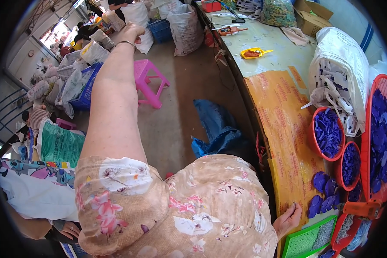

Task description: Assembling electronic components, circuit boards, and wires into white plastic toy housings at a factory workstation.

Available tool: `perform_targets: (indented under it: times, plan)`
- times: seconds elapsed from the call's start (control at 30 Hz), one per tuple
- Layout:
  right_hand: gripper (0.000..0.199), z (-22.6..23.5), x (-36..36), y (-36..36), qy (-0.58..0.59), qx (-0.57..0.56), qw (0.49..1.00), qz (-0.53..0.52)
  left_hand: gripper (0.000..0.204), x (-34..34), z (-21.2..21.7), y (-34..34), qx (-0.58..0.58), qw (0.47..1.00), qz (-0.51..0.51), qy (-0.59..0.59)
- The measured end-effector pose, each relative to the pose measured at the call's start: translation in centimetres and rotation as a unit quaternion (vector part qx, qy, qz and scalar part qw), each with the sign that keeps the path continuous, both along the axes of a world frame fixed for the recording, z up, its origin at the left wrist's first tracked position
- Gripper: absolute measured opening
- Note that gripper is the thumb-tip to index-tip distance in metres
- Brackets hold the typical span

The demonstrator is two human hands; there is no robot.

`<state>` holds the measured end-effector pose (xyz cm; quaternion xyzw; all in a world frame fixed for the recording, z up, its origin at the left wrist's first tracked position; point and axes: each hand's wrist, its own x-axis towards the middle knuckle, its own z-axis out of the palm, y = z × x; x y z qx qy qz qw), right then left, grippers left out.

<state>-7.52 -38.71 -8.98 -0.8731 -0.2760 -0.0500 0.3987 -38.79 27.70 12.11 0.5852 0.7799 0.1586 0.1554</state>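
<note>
My left arm, with a bracelet on the wrist, stretches far forward over the floor. At its end my left hand (133, 32) is loosely bent and open, in front of white sacks (135, 15), with nothing visible in it. My right hand (289, 218) rests low at the bench edge, thumb and fingertips pressed together; what they hold, if anything, is too small to make out. Beside it lies a green tray (303, 241) of small grey metal pieces. Several purple oval plastic pieces (315, 205) lie just beyond, on the taped brown sheet (284, 124).
Red bowls (313, 139) of purple parts and an orange tool (362, 209) stand at the right. A white sack (337, 51) holds hangers. A pink stool (148, 81) and a blue sack (215, 124) are on the floor. Another person's hand (66, 229) is at lower left.
</note>
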Motion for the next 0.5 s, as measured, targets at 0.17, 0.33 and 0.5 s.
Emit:
perform_targets:
  times: [0.17, 0.33, 0.5]
  plan:
    - [0.016, -0.2, 0.0, 0.0, 0.001, 0.007, 1.000, -0.004, 0.078, 1.0, -1.2, -1.2, 0.028, 0.999, 0.027, 0.010]
    - [0.016, 0.2, -0.1, 0.0, -0.003, -0.006, 1.000, 0.001, 0.072, 1.0, -2.2, -1.8, 0.000, 1.000, -0.013, -0.023]
    - [0.016, 0.1, 0.1, -0.1, 0.008, 0.001, 1.000, 0.005, 0.072, 1.0, -5.4, -0.7, -0.013, 0.998, -0.060, -0.015]
